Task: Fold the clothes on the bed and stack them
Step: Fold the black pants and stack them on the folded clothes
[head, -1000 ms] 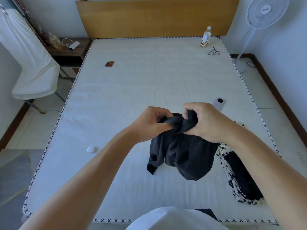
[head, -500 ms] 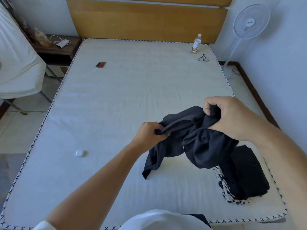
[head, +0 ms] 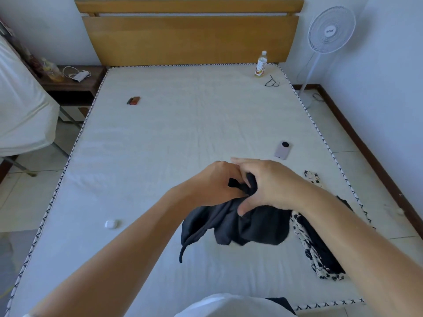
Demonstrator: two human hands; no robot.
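Both hands meet over the near half of the bed [head: 183, 138]: the left hand [head: 217, 181] and right hand [head: 270, 184] each clutch a bunched edge of the dark garment [head: 240, 225], which hangs crumpled below them, seemingly brushing the mattress. At four o'clock lies a stack of folded clothes [head: 320, 252]; a phone [head: 283, 150] sits at one o'clock.

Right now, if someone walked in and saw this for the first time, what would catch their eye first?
First, the two bare hands, left hand and right hand, meeting above the middle of the white mattress and gripping a crumpled dark grey garment that hangs down from them. Next, the stack of folded black and floral clothes by the bed's right edge. Behind, a wide wooden headboard spans the far wall.
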